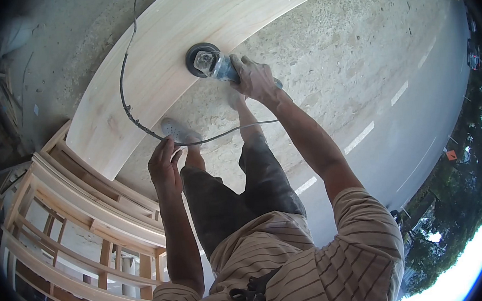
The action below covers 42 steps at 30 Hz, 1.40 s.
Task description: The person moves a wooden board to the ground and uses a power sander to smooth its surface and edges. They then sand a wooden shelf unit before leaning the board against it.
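My right hand [255, 79] is wrapped round the body of a blue angle grinder [221, 67]. The grinder's round black disc [192, 62] lies against a long pale wooden board [158, 54], near its edge. My left hand [165, 160] is closed on the dark power cable [146, 130], with thumb and fingers pinched together at it. From there the cable loops up over the board on one side and runs toward my right forearm on the other. A lumpy, wrapped stretch of cable shows above my left hand.
Wooden frames with slats [86, 221] stand at the lower left. My feet, one in a grey clog [175, 130], are on the dusty concrete ground [323, 46] beside the board. A road with white dashes [360, 137] and trees lie to the right.
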Motion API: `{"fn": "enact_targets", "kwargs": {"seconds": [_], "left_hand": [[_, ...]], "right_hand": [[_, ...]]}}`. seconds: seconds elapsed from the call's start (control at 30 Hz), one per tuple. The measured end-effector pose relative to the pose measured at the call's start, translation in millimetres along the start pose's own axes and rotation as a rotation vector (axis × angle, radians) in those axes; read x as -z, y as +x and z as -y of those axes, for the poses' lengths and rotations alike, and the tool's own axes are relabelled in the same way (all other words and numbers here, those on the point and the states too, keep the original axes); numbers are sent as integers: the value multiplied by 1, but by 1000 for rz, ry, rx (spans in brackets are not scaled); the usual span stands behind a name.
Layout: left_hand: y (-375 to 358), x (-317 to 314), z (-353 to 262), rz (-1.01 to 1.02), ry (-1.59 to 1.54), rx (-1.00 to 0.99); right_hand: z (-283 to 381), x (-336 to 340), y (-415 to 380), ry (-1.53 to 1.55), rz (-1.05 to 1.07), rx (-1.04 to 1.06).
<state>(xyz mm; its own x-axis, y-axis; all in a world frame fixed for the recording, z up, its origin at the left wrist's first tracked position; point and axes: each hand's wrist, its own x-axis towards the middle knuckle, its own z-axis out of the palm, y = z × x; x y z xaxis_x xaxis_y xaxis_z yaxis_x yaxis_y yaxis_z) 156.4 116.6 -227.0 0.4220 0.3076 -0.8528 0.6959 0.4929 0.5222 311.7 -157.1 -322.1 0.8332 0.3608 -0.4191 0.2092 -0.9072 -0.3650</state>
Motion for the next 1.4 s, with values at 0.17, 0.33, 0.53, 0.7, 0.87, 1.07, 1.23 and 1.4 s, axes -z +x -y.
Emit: {"fn": "enact_targets", "kwargs": {"seconds": [0.17,0.33,0.53,0.7,0.87,1.07,1.23,1.4], "left_hand": [[8,-57,16,63,-5,21],[12,-138,28,85,-17,73],[15,-212,29,150,-30,85],[10,-238,23,166,5,91],[8,-230,27,186,13,94],[3,-188,27,116,26,100],[-3,-132,26,98,-4,58],[-12,-63,24,32,-86,48]], "right_hand": [[-76,48,10,50,-33,-207],[-197,97,17,77,-189,-361],[-293,145,35,73,-212,-463],[-359,165,50,37,-277,-495],[-397,173,63,104,-359,-552],[-336,150,56,135,-313,-510],[-225,107,38,49,-227,-374],[-121,60,18,43,-206,-274]]}}
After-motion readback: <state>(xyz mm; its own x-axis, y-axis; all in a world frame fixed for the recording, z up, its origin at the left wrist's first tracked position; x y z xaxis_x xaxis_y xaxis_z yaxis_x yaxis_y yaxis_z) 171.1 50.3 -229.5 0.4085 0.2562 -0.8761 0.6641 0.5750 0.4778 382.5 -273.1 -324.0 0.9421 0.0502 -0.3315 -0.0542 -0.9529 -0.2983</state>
